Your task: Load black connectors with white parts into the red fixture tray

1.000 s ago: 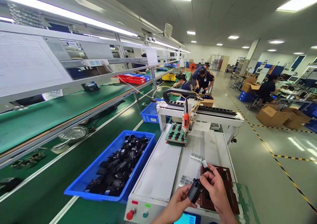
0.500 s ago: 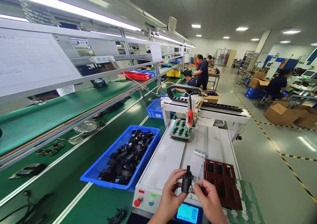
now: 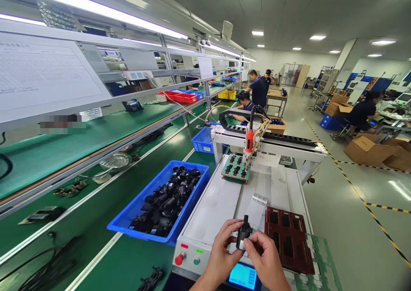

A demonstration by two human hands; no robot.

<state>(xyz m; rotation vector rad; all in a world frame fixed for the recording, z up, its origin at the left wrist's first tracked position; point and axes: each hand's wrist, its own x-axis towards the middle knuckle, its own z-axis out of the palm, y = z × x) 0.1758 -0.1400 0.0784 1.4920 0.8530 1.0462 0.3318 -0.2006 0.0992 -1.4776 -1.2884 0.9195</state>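
Fingers and thumb of the left hand (image 3: 223,256) are curled nearly closed around a black, cylindrical part with a narrow upright stem (image 3: 244,231); the right hand (image 3: 266,256) is partly closed, its thumb and fingertips at the part's lower side, by a small white patch (image 3: 242,244). The part is raised above the near edge of the white flat machine bed (image 3: 208,209). Good handling, as I judge it, calls for a firm left grip that stops the body rolling, with the right thumb pressing lightly and evenly so the patch lies square, without creases.

Beyond the hands lie a silvery printed strip (image 3: 259,199) and, to the right, a maroon slotted tray (image 3: 284,232). Farther left, a blue plastic bin (image 3: 141,236) holds a jumble of black parts.

Fingers cover much of the part and the patch's edges; whether the patch is fully stuck cannot be told. The strip's print is too small to read, and the right forearm cuts across the blue lit screen (image 3: 243,276).
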